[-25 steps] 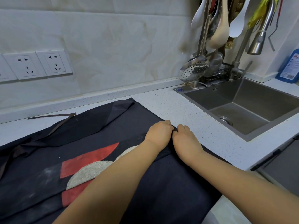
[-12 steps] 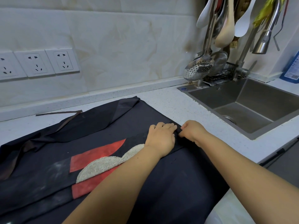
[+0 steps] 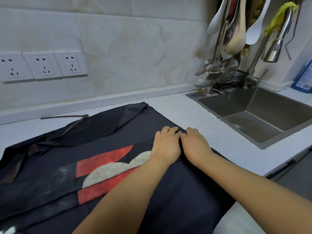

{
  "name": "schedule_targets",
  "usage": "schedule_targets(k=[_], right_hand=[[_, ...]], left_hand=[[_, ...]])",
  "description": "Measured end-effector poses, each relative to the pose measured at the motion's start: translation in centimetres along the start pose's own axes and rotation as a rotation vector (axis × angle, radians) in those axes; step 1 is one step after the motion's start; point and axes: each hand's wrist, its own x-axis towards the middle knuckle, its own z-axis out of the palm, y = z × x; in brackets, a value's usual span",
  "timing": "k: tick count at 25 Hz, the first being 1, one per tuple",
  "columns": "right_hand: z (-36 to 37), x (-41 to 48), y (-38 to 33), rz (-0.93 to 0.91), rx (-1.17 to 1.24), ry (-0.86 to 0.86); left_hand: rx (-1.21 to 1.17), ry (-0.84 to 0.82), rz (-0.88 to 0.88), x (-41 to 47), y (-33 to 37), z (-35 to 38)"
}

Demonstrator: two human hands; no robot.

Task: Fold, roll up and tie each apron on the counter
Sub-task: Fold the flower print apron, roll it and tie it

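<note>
While spread flat over the speckled white counter (image 3: 194, 114), takes up the lower left and middle of the frame: a dark apron (image 3: 118, 135), with a red patch (image 3: 104, 159) and a rough beige half-round patch (image 3: 114, 171) on its front. Folded over along the far side, far corner reaching toward the wall near frame centre. Thin brown strap (image 3: 67, 117) trailing off the cloth onto the counter at middle left.

Just right of centre, left hand (image 3: 166, 146) palm down on the apron, fingers nearly straight and together, pressing the cloth flat close to its right hem. Touching it on the right, right hand (image 3: 196, 146), knuckles raised, fingers curled down round the hem and gripping it, fingertips hidden. Both forearms running in from the bottom edge over the cloth.

At upper left, three white wall sockets (image 3: 40, 65) in a row. At right, steel sink (image 3: 263, 105) set in the counter, well apart from the apron, with a tap (image 3: 276, 48) above it. Along the upper right, hanging utensils (image 3: 236, 39), among them a slotted spoon (image 3: 208, 76). At the far right edge, part of a blue bottle (image 3: 303, 76).
</note>
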Motion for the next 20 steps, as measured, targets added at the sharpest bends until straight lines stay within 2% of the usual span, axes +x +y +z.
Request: schedule_targets(k=[2,4,6,9,14,17,20], right_hand=[[-0.7,1.4,1.6,0.105,0.234,-0.116],[-1.5,2.7,3.4,0.344,0.672,-0.264],[-1.9,3.2,3.8,0.530,0.911,-0.408],[-1.6,4.2,3.3,0.510,0.783,-0.487],[-1.6,4.0,0.9,0.209,0.328,-0.322],[-0.8,3.2,-0.4,0.089,0.216,-0.208],[-0.5,3.2,-0.5,0.031,0.145,-0.206]], left_hand=[[0.041,-0.021,-0.016,0.0,0.1,-0.2],[0.056,-0.020,-0.028,0.0,0.0,-0.4],[0.063,-0.012,-0.026,-0.1,0.1,-0.6],[0.005,0.013,-0.061,-0.2,0.2,-0.9],[-0.216,0.044,-0.208,-0.4,-0.3,-0.7],[-0.103,0.115,-0.217,-0.6,0.0,-1.3],[-0.082,0.099,-0.152,-2.6,-0.3,-1.7]])
